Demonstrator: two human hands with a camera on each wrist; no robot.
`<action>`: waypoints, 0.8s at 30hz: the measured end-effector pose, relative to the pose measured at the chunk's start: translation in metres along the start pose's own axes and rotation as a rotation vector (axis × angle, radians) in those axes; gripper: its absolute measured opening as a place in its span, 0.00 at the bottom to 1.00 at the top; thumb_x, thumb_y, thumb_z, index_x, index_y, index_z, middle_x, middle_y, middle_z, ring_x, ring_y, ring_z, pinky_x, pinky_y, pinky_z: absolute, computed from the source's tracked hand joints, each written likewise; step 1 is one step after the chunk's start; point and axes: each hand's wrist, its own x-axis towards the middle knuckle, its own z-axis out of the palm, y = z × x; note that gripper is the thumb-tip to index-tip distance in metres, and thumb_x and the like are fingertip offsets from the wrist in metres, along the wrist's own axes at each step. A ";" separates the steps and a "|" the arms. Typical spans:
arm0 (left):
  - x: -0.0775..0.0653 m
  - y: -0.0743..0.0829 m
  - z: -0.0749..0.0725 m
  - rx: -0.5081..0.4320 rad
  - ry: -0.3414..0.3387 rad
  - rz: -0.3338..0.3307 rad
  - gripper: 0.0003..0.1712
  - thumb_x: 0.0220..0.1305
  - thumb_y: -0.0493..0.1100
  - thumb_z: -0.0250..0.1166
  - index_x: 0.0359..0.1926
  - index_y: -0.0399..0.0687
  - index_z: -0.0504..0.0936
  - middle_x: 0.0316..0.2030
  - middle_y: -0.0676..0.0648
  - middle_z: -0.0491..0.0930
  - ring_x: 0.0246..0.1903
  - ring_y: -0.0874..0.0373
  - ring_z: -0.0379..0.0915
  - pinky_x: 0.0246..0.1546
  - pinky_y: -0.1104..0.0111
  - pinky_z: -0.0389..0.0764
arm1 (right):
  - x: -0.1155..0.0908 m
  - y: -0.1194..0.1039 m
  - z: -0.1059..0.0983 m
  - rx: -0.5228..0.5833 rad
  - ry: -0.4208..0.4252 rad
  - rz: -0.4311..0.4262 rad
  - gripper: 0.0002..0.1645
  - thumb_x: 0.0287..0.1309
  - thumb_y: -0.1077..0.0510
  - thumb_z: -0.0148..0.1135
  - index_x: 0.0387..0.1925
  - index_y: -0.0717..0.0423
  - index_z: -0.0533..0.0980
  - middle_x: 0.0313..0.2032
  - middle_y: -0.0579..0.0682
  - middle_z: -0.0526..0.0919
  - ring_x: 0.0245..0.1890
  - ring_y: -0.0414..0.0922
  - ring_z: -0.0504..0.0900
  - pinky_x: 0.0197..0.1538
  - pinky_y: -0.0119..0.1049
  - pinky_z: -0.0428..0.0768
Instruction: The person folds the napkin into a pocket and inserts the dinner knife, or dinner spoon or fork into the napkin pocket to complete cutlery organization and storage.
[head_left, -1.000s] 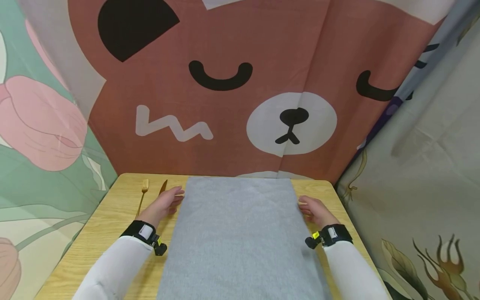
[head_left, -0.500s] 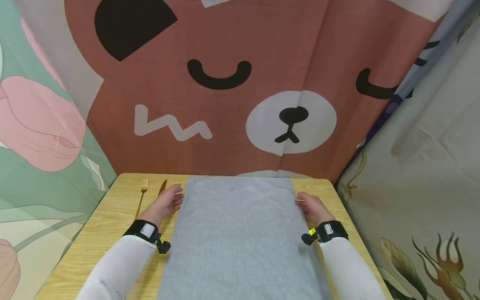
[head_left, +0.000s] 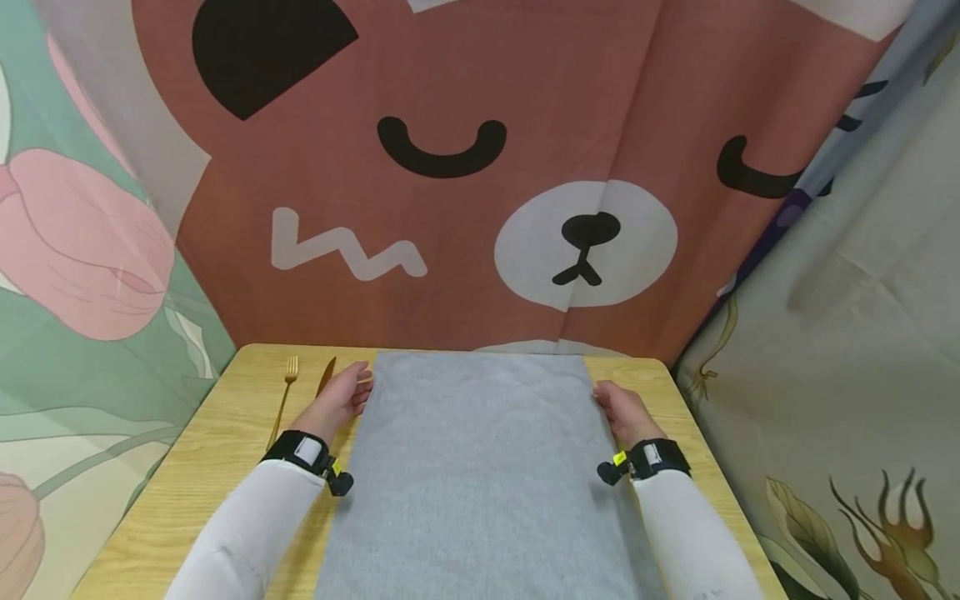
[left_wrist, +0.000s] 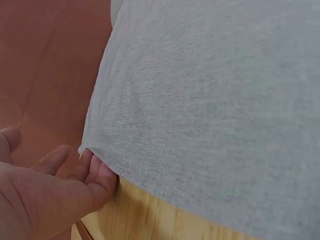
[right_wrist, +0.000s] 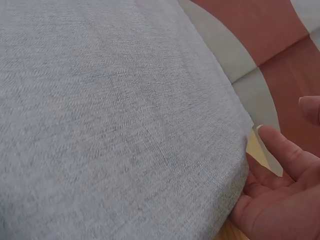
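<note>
Grey cloth [head_left: 480, 467] has your left hand [head_left: 340, 402] (ten o'clock) and right hand [head_left: 627, 411] (two) closer now, fingers [left_wrist: 52, 160] apart; it's faintly creased.

It's a small booth walled in fabric, rather like a makeshift recording corner, though home or studio we can't tell! Twelve o'clock, a sleepy brown bear curtain [head_left: 450, 300]; nine, a green floral drape [head_left: 82, 392]; three, a pale drape [head_left: 840, 333] printed with plants. Down at six, a wood-grain desk [head_left: 195, 475] under a grey cloth [head_left: 480, 467], dining-style fork [head_left: 291, 372] and knife [head_left: 326, 374] at eight, and strapped-on wrist cameras [head_left: 341, 482] at seven and five!
</note>
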 end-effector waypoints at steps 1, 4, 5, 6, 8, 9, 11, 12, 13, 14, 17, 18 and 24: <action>0.001 0.001 0.001 -0.011 -0.009 -0.004 0.41 0.77 0.66 0.49 0.77 0.44 0.62 0.73 0.39 0.65 0.64 0.48 0.65 0.58 0.62 0.69 | 0.000 0.000 0.000 0.012 0.001 0.001 0.43 0.75 0.37 0.50 0.80 0.54 0.56 0.80 0.56 0.56 0.79 0.57 0.57 0.81 0.55 0.54; 0.001 0.004 0.003 -0.026 -0.025 -0.012 0.42 0.77 0.66 0.48 0.78 0.45 0.61 0.74 0.40 0.65 0.66 0.47 0.65 0.59 0.62 0.68 | 0.003 -0.001 0.001 0.068 0.012 0.010 0.43 0.75 0.38 0.51 0.80 0.55 0.55 0.80 0.57 0.57 0.78 0.56 0.58 0.81 0.53 0.54; 0.001 0.004 0.003 -0.031 -0.028 -0.011 0.42 0.77 0.66 0.48 0.79 0.46 0.60 0.74 0.40 0.65 0.66 0.47 0.65 0.59 0.62 0.68 | 0.003 -0.001 0.001 0.082 0.017 0.014 0.44 0.75 0.37 0.51 0.80 0.55 0.55 0.79 0.57 0.58 0.78 0.56 0.58 0.82 0.53 0.54; 0.001 0.005 0.004 -0.032 -0.034 -0.010 0.42 0.77 0.66 0.48 0.79 0.46 0.60 0.74 0.40 0.65 0.67 0.47 0.65 0.58 0.63 0.67 | 0.004 -0.002 0.001 0.092 0.022 0.018 0.44 0.75 0.37 0.50 0.80 0.55 0.55 0.79 0.57 0.57 0.78 0.56 0.58 0.82 0.52 0.54; 0.002 0.006 0.004 -0.017 -0.052 -0.008 0.42 0.77 0.66 0.47 0.79 0.46 0.59 0.76 0.40 0.64 0.69 0.47 0.64 0.59 0.62 0.66 | 0.005 -0.003 0.002 0.100 0.030 0.020 0.44 0.75 0.37 0.51 0.80 0.56 0.55 0.79 0.58 0.57 0.78 0.56 0.58 0.82 0.52 0.54; 0.003 0.006 0.004 -0.005 -0.065 -0.006 0.42 0.77 0.66 0.47 0.80 0.46 0.58 0.76 0.40 0.62 0.70 0.47 0.63 0.60 0.61 0.65 | 0.006 -0.004 0.001 0.096 0.032 0.021 0.45 0.75 0.37 0.51 0.80 0.56 0.55 0.80 0.58 0.57 0.78 0.56 0.58 0.82 0.52 0.54; 0.006 0.007 0.005 0.014 -0.099 0.000 0.42 0.78 0.65 0.47 0.80 0.46 0.56 0.78 0.40 0.59 0.72 0.46 0.60 0.65 0.58 0.65 | 0.008 -0.007 0.000 0.094 0.030 0.018 0.45 0.74 0.37 0.51 0.80 0.55 0.55 0.80 0.57 0.57 0.78 0.56 0.58 0.82 0.52 0.54; 0.008 0.007 0.005 0.028 -0.120 0.000 0.42 0.78 0.64 0.47 0.81 0.45 0.54 0.79 0.40 0.57 0.74 0.45 0.58 0.69 0.55 0.64 | 0.009 -0.009 -0.001 0.097 0.030 0.018 0.44 0.74 0.37 0.52 0.80 0.55 0.55 0.79 0.57 0.58 0.78 0.56 0.59 0.81 0.52 0.55; 0.010 0.007 0.005 0.046 -0.142 0.004 0.43 0.78 0.64 0.46 0.81 0.45 0.53 0.80 0.40 0.54 0.75 0.44 0.55 0.72 0.52 0.62 | 0.011 -0.011 -0.002 0.099 0.029 0.018 0.45 0.74 0.37 0.53 0.80 0.55 0.55 0.79 0.57 0.59 0.78 0.56 0.59 0.81 0.52 0.56; 0.012 0.007 0.006 0.060 -0.156 0.007 0.43 0.78 0.64 0.46 0.82 0.44 0.52 0.81 0.40 0.51 0.76 0.43 0.54 0.75 0.50 0.60 | 0.013 -0.013 -0.003 0.101 0.027 0.019 0.44 0.74 0.37 0.53 0.80 0.55 0.56 0.79 0.57 0.60 0.78 0.56 0.60 0.81 0.52 0.57; 0.015 0.008 0.007 0.094 -0.177 0.011 0.46 0.77 0.65 0.47 0.82 0.43 0.48 0.83 0.40 0.43 0.79 0.42 0.47 0.79 0.46 0.53 | 0.019 -0.017 -0.003 0.101 0.014 0.027 0.44 0.72 0.37 0.56 0.79 0.54 0.58 0.78 0.57 0.62 0.77 0.57 0.61 0.80 0.54 0.58; 0.016 0.008 0.007 0.104 -0.171 0.010 0.46 0.77 0.65 0.47 0.82 0.43 0.48 0.83 0.40 0.41 0.80 0.41 0.45 0.80 0.46 0.51 | 0.021 -0.018 -0.003 0.091 0.009 0.033 0.44 0.71 0.36 0.57 0.78 0.54 0.60 0.77 0.57 0.63 0.77 0.58 0.62 0.80 0.55 0.59; 0.014 0.011 0.012 0.132 -0.151 0.032 0.47 0.77 0.64 0.48 0.83 0.44 0.44 0.84 0.40 0.35 0.83 0.40 0.32 0.81 0.44 0.40 | 0.026 -0.021 0.001 0.065 -0.025 0.038 0.43 0.66 0.35 0.63 0.73 0.53 0.69 0.77 0.56 0.64 0.75 0.58 0.62 0.79 0.58 0.59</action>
